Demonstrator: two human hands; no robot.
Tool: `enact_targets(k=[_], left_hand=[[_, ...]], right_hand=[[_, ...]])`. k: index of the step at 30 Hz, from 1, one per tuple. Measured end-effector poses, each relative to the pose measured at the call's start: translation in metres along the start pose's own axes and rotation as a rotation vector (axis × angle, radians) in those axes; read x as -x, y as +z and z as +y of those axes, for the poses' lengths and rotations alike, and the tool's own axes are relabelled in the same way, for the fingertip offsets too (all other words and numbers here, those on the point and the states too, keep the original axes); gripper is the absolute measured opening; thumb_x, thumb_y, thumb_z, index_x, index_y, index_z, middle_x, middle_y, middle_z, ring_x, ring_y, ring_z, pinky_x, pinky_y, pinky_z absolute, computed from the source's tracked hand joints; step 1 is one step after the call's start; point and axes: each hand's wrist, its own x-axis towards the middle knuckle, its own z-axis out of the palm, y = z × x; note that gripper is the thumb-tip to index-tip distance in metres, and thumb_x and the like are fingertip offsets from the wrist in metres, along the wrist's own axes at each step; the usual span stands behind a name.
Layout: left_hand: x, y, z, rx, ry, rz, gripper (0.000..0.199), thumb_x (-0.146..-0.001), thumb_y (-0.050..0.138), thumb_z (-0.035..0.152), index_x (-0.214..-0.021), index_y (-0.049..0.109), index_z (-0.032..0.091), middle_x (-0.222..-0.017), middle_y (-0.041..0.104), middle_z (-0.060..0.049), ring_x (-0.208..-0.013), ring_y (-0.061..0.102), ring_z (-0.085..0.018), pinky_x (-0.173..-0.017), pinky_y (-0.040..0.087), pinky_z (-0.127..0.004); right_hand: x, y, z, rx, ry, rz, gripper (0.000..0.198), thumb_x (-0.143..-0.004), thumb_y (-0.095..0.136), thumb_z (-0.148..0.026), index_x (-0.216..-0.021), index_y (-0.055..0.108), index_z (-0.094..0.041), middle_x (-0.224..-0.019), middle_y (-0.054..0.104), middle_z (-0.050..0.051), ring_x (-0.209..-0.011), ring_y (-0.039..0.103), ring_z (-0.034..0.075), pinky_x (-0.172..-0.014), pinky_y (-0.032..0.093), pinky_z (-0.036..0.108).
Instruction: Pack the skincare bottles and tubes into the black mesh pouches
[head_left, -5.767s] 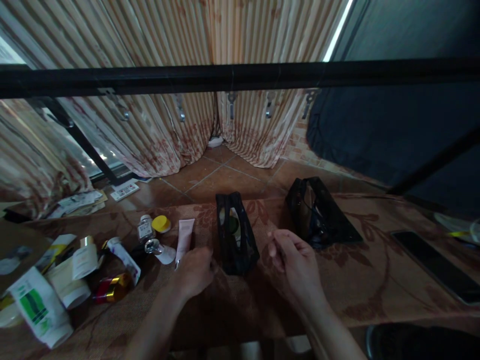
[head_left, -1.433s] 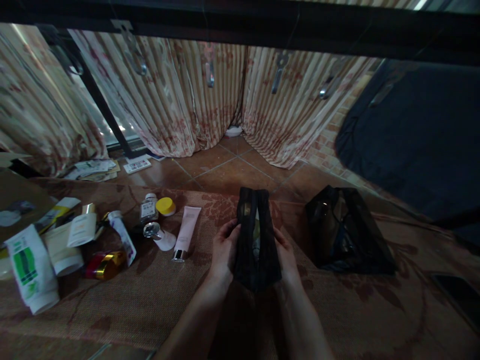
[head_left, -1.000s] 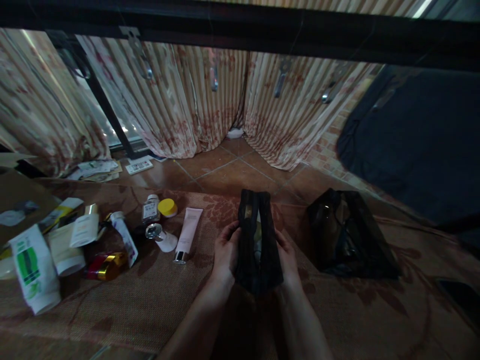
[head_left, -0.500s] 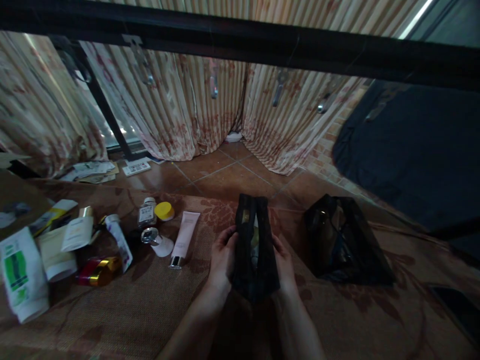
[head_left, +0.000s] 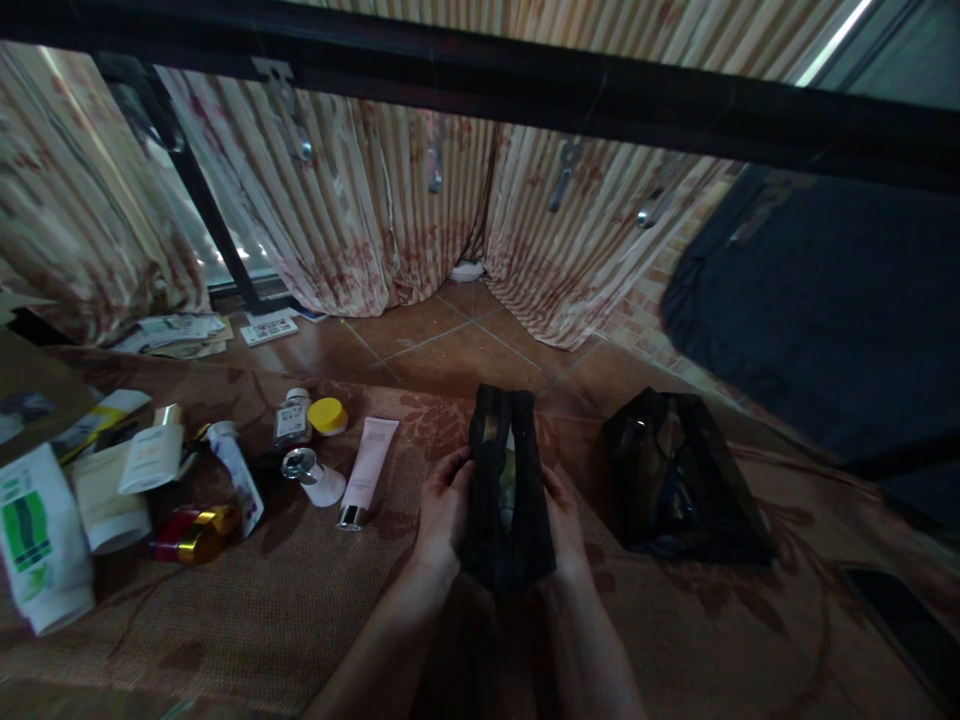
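Between my two hands is a small black pouch (head_left: 480,540), held upright with its top slit parted. Something pale and greenish shows inside, too dim to name. My left hand (head_left: 444,505) is closed on the pouch's left side, thumb near the top. My right hand (head_left: 561,520) grips the opposite side, its fingers partly hidden behind the pouch. Left of my hands lies a pink tube (head_left: 373,465) with a silver cap. Near it are a white bottle with a silver top (head_left: 322,482), a yellow-lidded jar (head_left: 328,415) and a clear labelled bottle (head_left: 292,418).
At right stands a second black bag (head_left: 720,500), its top gaping, with a dark phone (head_left: 900,610) beyond it. Several tubes, including a green-and-white tube (head_left: 45,540), and a red-and-gold bottle (head_left: 196,533) crowd the left. A dark bar (head_left: 480,75) with hanging clips crosses above.
Both hands still hold the pouch in nearly the same place. The view has shifted slightly, so the things on the cloth sit a little higher and further left.
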Motion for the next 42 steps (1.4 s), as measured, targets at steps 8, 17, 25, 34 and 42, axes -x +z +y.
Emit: enact_targets(k=[8,17,25,34,42], left_hand=[[-0.003,0.000,-0.001,0.000,-0.008,0.007,0.032,-0.066,0.074,0.026,-0.096,0.070,0.016,-0.089,0.073,-0.005,-0.073,0.066,-0.015,-0.070,0.050,-0.024],[-0.004,-0.001,-0.002,-0.028,0.000,0.006,0.032,-0.066,0.074,0.027,-0.096,0.070,0.016,-0.087,0.073,-0.005,-0.072,0.066,-0.016,-0.067,0.050,-0.025],[-0.002,-0.001,-0.002,-0.017,-0.005,-0.001,0.034,-0.066,0.074,0.028,-0.098,0.069,0.017,-0.088,0.074,-0.004,-0.075,0.067,-0.017,-0.068,0.050,-0.026],[-0.002,0.001,0.001,-0.031,-0.033,0.023,0.030,-0.067,0.073,0.027,-0.095,0.069,0.017,-0.085,0.073,-0.004,-0.073,0.067,-0.015,-0.067,0.050,-0.024],[0.001,0.002,0.003,-0.020,-0.030,0.015,0.028,-0.068,0.073,0.027,-0.094,0.070,0.018,-0.089,0.074,-0.004,-0.078,0.068,-0.017,-0.068,0.051,-0.024]], right_hand=[[-0.004,-0.003,0.005,-0.001,-0.036,0.011,0.034,-0.052,0.078,-0.034,-0.082,0.073,-0.020,-0.076,0.073,0.001,-0.067,0.065,0.017,-0.055,0.048,0.025],[-0.005,-0.004,0.006,-0.005,-0.013,0.004,0.035,-0.053,0.077,-0.034,-0.086,0.073,-0.020,-0.067,0.070,-0.001,-0.056,0.061,0.015,-0.051,0.046,0.024],[-0.008,-0.005,0.009,0.029,-0.063,0.023,0.036,-0.054,0.077,-0.035,-0.086,0.074,-0.019,-0.072,0.073,0.001,-0.060,0.063,0.016,-0.054,0.048,0.026],[-0.007,-0.006,0.008,0.025,-0.034,0.005,0.037,-0.053,0.078,-0.035,-0.087,0.074,-0.020,-0.067,0.071,-0.001,-0.056,0.061,0.015,-0.050,0.045,0.024],[-0.004,-0.005,0.005,0.028,-0.020,0.001,0.037,-0.053,0.079,-0.036,-0.086,0.073,-0.019,-0.068,0.071,0.000,-0.057,0.062,0.016,-0.052,0.047,0.025]])
